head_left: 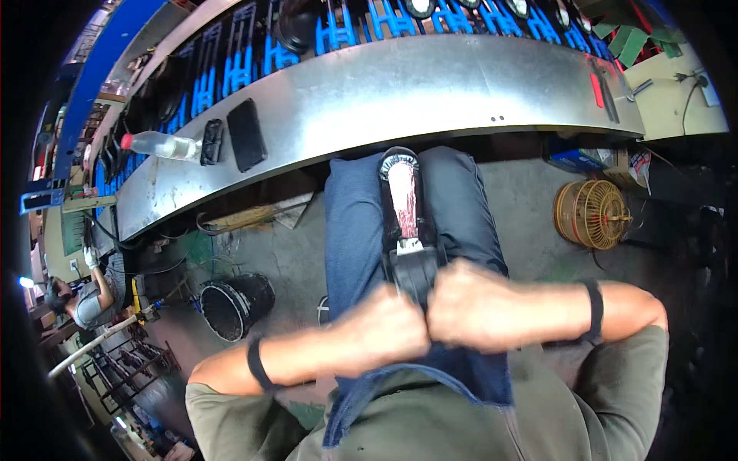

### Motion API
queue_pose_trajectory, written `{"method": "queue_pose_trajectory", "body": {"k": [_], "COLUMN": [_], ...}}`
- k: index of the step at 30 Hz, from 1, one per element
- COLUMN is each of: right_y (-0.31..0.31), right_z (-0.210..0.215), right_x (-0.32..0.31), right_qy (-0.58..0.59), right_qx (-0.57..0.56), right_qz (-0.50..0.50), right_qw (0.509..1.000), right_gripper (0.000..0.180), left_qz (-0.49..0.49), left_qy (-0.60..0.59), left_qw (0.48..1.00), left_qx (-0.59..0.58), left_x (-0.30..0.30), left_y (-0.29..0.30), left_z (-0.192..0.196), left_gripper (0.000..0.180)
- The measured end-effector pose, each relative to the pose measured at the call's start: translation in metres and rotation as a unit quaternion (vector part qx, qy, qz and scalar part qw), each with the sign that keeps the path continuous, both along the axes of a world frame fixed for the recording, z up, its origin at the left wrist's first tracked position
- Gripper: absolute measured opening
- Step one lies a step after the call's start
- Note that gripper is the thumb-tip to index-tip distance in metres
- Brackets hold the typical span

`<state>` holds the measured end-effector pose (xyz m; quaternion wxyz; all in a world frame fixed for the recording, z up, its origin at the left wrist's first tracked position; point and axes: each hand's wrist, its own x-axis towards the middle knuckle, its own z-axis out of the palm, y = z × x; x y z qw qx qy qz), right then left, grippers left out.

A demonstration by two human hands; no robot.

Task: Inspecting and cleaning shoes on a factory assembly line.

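Across my lap lies a black shoe upper (390, 201), bottom side up, its toe pointing away from me. The pale underside (403, 196) has reddish-brown patches, and pleated black material gathers around the toe. My left hand (388, 326) is closed at the near, heel end of the shoe. From the other side my right hand (469, 303) is closed at the same end, knuckles close to the left hand's. Both hands are slightly blurred, and the fingertips are hidden beneath them. A black piece (415, 269) of the shoe shows just ahead of the fists.
Ahead curves a metal bench (369, 92) carrying a bottle (165, 146), a black phone (246, 134) and a red-handled tool (596, 88). Blue racks (334, 34) run behind it. A black bucket (234, 303) stands left, a round fan (592, 215) right. Another person (96, 296) works far left.
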<state>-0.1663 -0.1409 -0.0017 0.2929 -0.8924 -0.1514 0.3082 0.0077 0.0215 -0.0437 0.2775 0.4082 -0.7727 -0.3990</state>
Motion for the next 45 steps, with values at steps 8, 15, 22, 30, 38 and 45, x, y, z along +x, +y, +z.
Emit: {"method": "queue_pose_trajectory", "body": {"k": [8, 15, 22, 30, 38, 45], "right_y": [-0.055, -0.095, -0.11, -0.107, -0.036, -0.011], "right_z": [-0.056, -0.058, -0.079, -0.082, -0.053, 0.053], "right_x": [-0.005, 0.038, 0.057, 0.047, 0.053, 0.04], "right_qy": [-0.311, -0.151, -0.157, -0.095, -0.153, -0.531], "right_qx": [0.22, 0.303, 0.216, 0.376, 0.624, 0.512], "right_qz": [-0.272, -0.549, -0.603, -0.666, -0.565, -0.381], "right_qw": [0.884, 0.764, 0.752, 0.637, 0.517, 0.557], "right_gripper": [0.021, 0.041, 0.045, 0.049, 0.062, 0.068], "left_qz": [0.051, 0.271, 0.293, 0.319, 0.392, 0.242], "left_qy": [-0.014, 0.238, 0.236, 0.007, 0.316, 0.238], "left_qw": [0.994, 0.925, 0.903, 0.947, 0.856, 0.896], "left_qx": [-0.1, 0.118, 0.209, 0.025, 0.113, -0.287], "left_x": [0.04, 0.073, 0.087, 0.058, 0.017, 0.015], "left_y": [-0.065, -0.127, -0.155, -0.167, -0.098, -0.051], "left_z": [-0.012, -0.026, -0.042, -0.02, -0.003, 0.113], "left_gripper": [0.026, 0.031, 0.029, 0.031, 0.068, 0.077]}}
